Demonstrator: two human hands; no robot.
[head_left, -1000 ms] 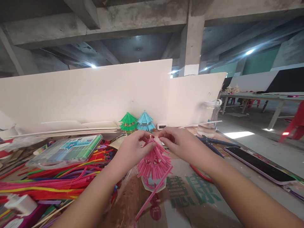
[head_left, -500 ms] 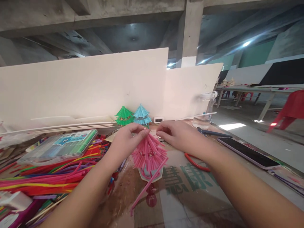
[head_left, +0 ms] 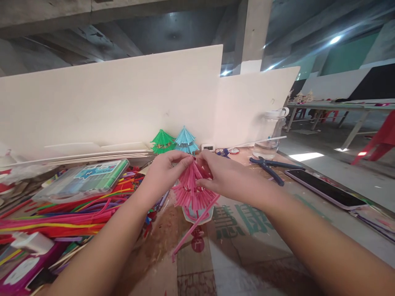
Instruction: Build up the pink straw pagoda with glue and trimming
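- The pink pipe-cleaner pagoda model [head_left: 191,195] stands just below the frame's centre.
- The left hand [head_left: 168,169] pinches its peak between thumb and finger.
- The right hand [head_left: 222,170] curls at its right side; whether it grips, I cannot tell.
- Mid-frame, behind: a green pagoda model [head_left: 162,140] beside a light-blue pagoda model [head_left: 186,139].
- Right: pliers [head_left: 268,166] near a smartphone [head_left: 325,189].
- Lower left: loose pipe cleaners [head_left: 70,220].

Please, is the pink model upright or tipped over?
Upright: the pink model stands on its pale base, its layered roofs narrowing upward toward the left hand.
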